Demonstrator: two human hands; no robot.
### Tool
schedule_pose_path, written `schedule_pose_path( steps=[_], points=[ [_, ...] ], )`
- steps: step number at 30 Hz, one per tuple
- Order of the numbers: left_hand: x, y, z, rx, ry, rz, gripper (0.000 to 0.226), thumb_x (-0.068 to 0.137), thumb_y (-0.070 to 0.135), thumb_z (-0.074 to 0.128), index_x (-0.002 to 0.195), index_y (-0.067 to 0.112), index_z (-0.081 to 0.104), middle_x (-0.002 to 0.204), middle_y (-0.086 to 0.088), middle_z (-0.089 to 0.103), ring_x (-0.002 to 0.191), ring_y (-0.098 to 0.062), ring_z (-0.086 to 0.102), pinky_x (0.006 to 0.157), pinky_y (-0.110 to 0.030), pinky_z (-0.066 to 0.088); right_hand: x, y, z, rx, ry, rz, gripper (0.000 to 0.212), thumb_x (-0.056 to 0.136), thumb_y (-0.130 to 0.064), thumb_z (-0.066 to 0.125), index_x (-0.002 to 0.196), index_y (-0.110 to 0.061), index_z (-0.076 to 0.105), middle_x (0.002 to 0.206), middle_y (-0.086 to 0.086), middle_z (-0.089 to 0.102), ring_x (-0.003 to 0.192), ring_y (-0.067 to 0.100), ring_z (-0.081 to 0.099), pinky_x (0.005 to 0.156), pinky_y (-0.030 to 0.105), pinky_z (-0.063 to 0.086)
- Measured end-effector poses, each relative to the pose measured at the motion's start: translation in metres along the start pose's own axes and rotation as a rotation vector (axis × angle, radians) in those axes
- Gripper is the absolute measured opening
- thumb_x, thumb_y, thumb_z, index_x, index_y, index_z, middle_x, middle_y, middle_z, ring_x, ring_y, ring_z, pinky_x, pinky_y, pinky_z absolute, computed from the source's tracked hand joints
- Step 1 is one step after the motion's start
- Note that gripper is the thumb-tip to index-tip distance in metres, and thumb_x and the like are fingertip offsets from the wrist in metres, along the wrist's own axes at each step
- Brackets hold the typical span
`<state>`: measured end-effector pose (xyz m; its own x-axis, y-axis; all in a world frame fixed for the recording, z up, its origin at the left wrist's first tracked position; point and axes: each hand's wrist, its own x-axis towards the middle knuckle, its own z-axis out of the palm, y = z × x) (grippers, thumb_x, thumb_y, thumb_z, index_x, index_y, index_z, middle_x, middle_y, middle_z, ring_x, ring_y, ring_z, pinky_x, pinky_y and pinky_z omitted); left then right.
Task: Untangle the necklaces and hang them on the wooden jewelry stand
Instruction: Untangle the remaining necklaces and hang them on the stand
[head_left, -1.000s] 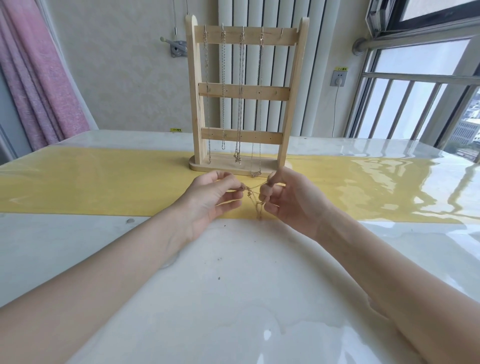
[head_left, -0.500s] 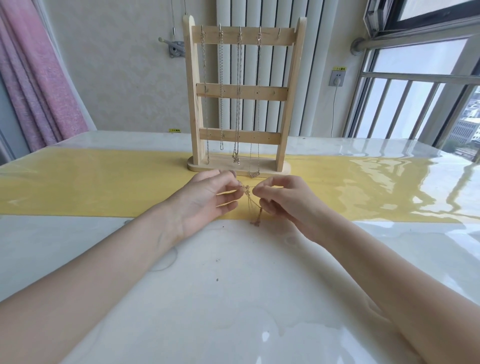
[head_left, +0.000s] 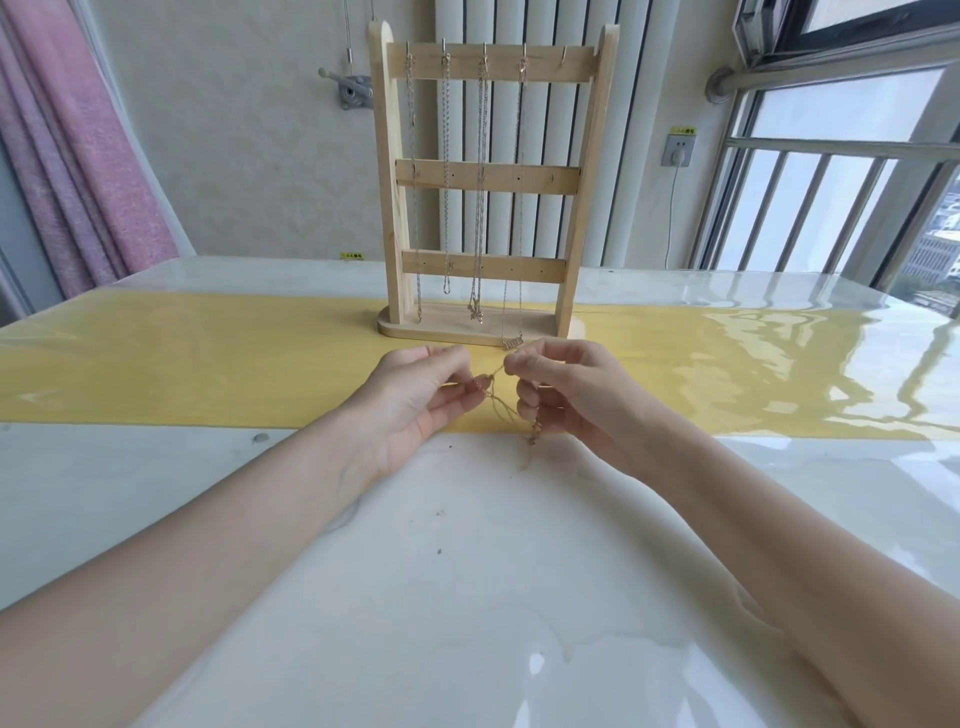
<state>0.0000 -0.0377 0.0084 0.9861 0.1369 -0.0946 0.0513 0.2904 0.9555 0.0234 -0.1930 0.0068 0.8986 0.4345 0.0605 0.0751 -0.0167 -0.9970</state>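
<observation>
Hands (head_left: 415, 395) (head_left: 566, 395) pinch tangled chain (head_left: 501, 405) before stand (head_left: 483, 176).

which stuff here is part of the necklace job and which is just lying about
Part of the job:
tangled necklace, pinched by left hand and right hand
wooden jewelry stand
four hung necklaces

Just lying about:
yellow table runner
pink curtain
wall socket
radiator

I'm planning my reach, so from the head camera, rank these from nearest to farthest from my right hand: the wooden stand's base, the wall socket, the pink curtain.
From the right hand:
1. Wooden stand's base, just beyond the fingertips.
2. Wall socket, up on the far wall, right of the stand.
3. Pink curtain, far left.
</observation>
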Motion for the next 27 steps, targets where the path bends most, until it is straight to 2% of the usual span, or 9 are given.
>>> schedule_pose_path(
  steps=[3, 7, 12, 16, 19, 23, 25, 27],
  points=[
    [-0.0005, 0.0007, 0.0005, -0.01, 0.001, -0.008, 0.024, 0.085, -0.007, 0.049, 0.066, 0.008, 0.044, 0.055, -0.004, 0.052, 0.056, -0.016, 0.059, 0.054, -0.02, 0.054, -0.0005, -0.0026, 0.0026, 0.029, 0.03, -0.039, 0.019, 0.092, -0.011, 0.058, 0.074, -0.013, 0.053, 0.057, 0.001, 0.05, 0.049, 0.015, 0.046, 0.044, 0.02, 0.029],
    [-0.0024, -0.0003, 0.0024, 0.028, -0.012, 0.001, 0.024, 0.086, -0.005, 0.048, 0.067, 0.008, 0.045, 0.066, -0.007, 0.048, 0.048, -0.012, 0.051, 0.048, -0.017, 0.047, -0.0004, -0.0033, 0.0063, -0.014, 0.068, -0.1, 0.018, 0.094, -0.011, 0.056, 0.077, -0.013, 0.051, 0.054, 0.002, 0.052, 0.042, 0.014, 0.046, 0.039, 0.019, 0.026],
    [-0.0036, 0.0008, 0.0023, -0.023, -0.038, -0.043, 0.021, 0.087, -0.005, 0.046, 0.072, 0.01, 0.045, 0.065, -0.005, 0.043, 0.044, -0.01, 0.045, 0.044, -0.018, 0.043, -0.0008, -0.0013, 0.0078, -0.059, 0.075, -0.11, 0.018, 0.097, -0.011, 0.051, 0.08, -0.012, 0.047, 0.053, 0.001, 0.055, 0.041, 0.015, 0.049, 0.037, 0.02, 0.028],
    [-0.0057, -0.0001, 0.0038, 0.08, -0.06, -0.058, 0.019, 0.086, -0.003, 0.045, 0.076, 0.012, 0.047, 0.065, 0.0, 0.039, 0.039, -0.008, 0.037, 0.041, -0.017, 0.033, -0.0012, -0.0023, 0.0063, -0.152, 0.096, -0.162, 0.02, 0.097, -0.011, 0.051, 0.077, -0.012, 0.047, 0.05, -0.002, 0.053, 0.04, 0.013, 0.043, 0.04, 0.02, 0.026],
    [-0.0067, -0.0012, 0.0051, 0.207, -0.072, -0.047, 0.017, 0.087, -0.001, 0.048, 0.077, 0.012, 0.051, 0.068, 0.001, 0.042, 0.042, -0.008, 0.038, 0.043, -0.018, 0.034, -0.0012, -0.0027, 0.0049, -0.209, 0.122, -0.184, 0.02, 0.095, -0.009, 0.052, 0.076, -0.01, 0.048, 0.048, -0.004, 0.053, 0.038, 0.011, 0.039, 0.039, 0.018, 0.028],
    [-0.0089, -0.0002, 0.0045, 0.239, -0.13, -0.04, 0.014, 0.086, -0.001, 0.055, 0.082, 0.012, 0.055, 0.062, 0.004, 0.044, 0.047, -0.008, 0.037, 0.05, -0.019, 0.035, -0.0001, -0.003, 0.0022, -0.167, 0.186, -0.214, 0.017, 0.096, -0.009, 0.051, 0.079, -0.008, 0.048, 0.045, -0.005, 0.052, 0.037, 0.012, 0.04, 0.039, 0.018, 0.028],
    [-0.0084, -0.0015, 0.0026, 0.338, -0.153, 0.005, 0.018, 0.084, -0.005, 0.058, 0.087, 0.013, 0.056, 0.063, 0.002, 0.044, 0.048, -0.009, 0.038, 0.052, -0.019, 0.036, 0.0001, -0.004, 0.0009, -0.097, 0.206, -0.223, 0.018, 0.096, -0.009, 0.051, 0.079, -0.009, 0.048, 0.045, -0.004, 0.051, 0.039, 0.014, 0.043, 0.04, 0.02, 0.028],
    [-0.006, -0.0042, 0.0025, 0.466, -0.1, 0.083, 0.021, 0.083, -0.007, 0.057, 0.087, 0.014, 0.058, 0.067, 0.0, 0.044, 0.052, -0.012, 0.038, 0.056, -0.02, 0.036, 0.0004, -0.0053, 0.0009, 0.021, 0.196, -0.191, 0.017, 0.095, -0.009, 0.053, 0.078, -0.01, 0.049, 0.048, -0.002, 0.05, 0.044, 0.015, 0.046, 0.042, 0.02, 0.029]
  ],
)
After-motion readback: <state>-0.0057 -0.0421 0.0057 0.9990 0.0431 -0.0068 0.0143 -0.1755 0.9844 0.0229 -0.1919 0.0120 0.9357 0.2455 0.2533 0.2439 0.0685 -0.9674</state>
